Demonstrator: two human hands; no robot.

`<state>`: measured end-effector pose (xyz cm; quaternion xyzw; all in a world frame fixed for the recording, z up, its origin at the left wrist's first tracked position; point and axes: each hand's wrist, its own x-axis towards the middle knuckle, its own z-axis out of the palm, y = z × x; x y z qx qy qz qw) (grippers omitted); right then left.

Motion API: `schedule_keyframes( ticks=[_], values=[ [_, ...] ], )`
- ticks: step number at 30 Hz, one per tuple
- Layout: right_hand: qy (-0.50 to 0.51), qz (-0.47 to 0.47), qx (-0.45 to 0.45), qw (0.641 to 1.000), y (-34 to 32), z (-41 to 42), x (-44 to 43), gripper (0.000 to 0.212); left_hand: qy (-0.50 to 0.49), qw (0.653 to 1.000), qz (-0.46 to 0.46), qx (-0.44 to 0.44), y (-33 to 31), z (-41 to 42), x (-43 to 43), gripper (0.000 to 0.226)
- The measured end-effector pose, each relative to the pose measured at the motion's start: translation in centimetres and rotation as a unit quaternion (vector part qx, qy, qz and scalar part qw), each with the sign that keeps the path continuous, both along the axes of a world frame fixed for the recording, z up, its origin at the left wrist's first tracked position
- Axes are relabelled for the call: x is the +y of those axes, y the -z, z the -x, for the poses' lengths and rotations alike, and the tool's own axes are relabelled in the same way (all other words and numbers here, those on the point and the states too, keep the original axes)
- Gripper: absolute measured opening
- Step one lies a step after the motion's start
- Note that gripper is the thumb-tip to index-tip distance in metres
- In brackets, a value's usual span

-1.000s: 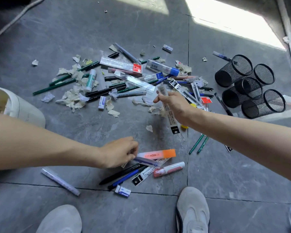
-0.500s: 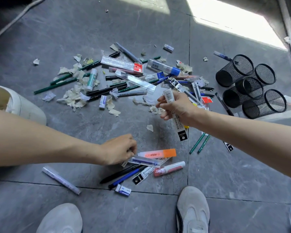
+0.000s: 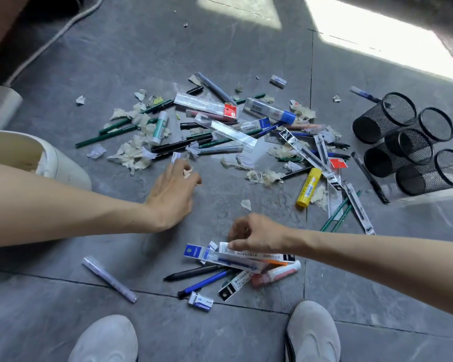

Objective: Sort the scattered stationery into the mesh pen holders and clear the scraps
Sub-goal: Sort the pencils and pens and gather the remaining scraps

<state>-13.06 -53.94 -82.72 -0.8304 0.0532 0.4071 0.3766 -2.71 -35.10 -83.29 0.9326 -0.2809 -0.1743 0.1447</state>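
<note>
Nearest us lies a small gathered heap on the floor [image 3: 63,322]: one eraser [image 3: 200,301], one blue pen [image 3: 204,283], one black pen [image 3: 194,273], one pink marker [image 3: 277,274] and a few flat packs. Our right hand [image 3: 256,233] hangs over it, fingers [image 3: 234,236] curled down, pinching the barcode end of a refill pack [image 3: 249,253] that rests on the heap. We judge this to be the gathering step, and that pack now wants releasing.

One grey pen [image 3: 109,279] lies apart on the left. Farther out, our left hand [image 3: 171,192] reaches towards the paper scraps [image 3: 131,155]. Its fingers [image 3: 179,168] are loosely bent at a pale bit, and we cannot tell whether they grip it. Next it should close and carry scraps to the white bin [image 3: 63,167].

Beyond, the main scatter holds two glue sticks: a yellow glue stick [image 3: 308,186] and a green glue stick [image 3: 159,128]. Far right, five mesh pen holders [image 3: 387,116] lie on their sides, clustered, with nothing visible inside.
</note>
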Motion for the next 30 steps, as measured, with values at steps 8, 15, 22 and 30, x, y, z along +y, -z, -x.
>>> schedule_keyframes(
  ticks=[8, 15, 22, 30],
  values=[
    [-0.060, 0.004, 0.018, 0.998, 0.3, -1.2, 1.0, 0.023, -0.140, 0.988, -0.052, -0.030, 1.1, -3.1, 0.0, 0.032],
    [-0.132, 0.143, -0.172, 0.966, 1.0, -1.7, -0.3, 0.019, -0.032, 0.995, -0.084, -0.051, 1.8, -0.5, 2.6, 0.033],
    [-0.212, 0.171, -0.276, 0.922, 2.0, -2.9, -2.3, 0.021, 0.082, 0.995, -0.027, 0.044, 0.9, 5.7, 3.3, 0.046],
    [-0.174, 0.116, -0.356, 0.911, 2.3, -5.6, -1.9, 0.016, 0.012, 0.997, -0.052, 0.052, 2.1, -1.4, 1.6, 0.066]
  ],
)
